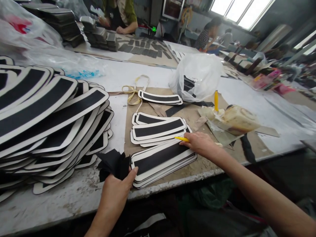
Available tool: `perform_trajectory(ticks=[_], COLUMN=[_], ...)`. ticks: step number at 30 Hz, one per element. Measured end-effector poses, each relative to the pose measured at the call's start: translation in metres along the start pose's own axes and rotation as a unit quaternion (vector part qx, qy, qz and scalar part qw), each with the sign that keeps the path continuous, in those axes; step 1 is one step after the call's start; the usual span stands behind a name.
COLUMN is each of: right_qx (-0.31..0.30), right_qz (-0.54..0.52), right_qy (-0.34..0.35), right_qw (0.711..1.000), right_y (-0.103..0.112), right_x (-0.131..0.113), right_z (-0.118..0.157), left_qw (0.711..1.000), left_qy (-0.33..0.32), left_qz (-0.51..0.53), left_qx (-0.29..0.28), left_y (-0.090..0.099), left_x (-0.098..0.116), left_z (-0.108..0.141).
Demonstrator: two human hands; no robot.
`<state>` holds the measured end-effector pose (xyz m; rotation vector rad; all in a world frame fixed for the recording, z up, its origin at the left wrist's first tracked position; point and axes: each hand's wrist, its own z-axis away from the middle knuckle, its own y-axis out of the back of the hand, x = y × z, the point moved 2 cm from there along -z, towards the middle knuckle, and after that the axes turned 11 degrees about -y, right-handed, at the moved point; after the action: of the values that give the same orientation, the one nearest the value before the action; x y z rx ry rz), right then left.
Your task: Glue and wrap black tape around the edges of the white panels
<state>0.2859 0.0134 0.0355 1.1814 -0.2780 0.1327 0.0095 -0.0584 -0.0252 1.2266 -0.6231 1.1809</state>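
Closest to the camera, the left hand [116, 187] pinches a bunch of black cloth pieces [112, 161] and meets the left end of a stack of white-bordered panels [160, 158]. The right hand [201, 143] is closed round a yellow stick [182, 139] over the stack's far right end. The panels look light, smooth and fairly stiff, probably apt to slide on one another; both short ends should offer the surest hold. The cloth seems soft and limp. Beneath the stack, a brown sheet [212, 158] reaches the near edge of the table [69, 204], so near room is scant. Shorter curved panels [159, 128] crowd the far side, a pile of larger panels [54, 105] bounds the left, and more room shows right, before a stained container [240, 118].
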Motion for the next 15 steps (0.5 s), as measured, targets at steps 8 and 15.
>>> perform_trajectory(ticks=[8, 15], right_qx=[-0.006, 0.002], right_qz=[-0.031, -0.071], right_qy=[0.016, 0.033], right_qw=[0.999, 0.997], right_y=[-0.010, -0.019], right_x=[0.006, 0.011], right_z=[-0.006, -0.010], left_qw=[0.999, 0.999], left_qy=[0.013, 0.040], left_qz=[-0.017, 0.001], left_qx=[-0.030, 0.015], left_y=[0.003, 0.000], left_x=[-0.006, 0.004], left_z=[0.002, 0.007])
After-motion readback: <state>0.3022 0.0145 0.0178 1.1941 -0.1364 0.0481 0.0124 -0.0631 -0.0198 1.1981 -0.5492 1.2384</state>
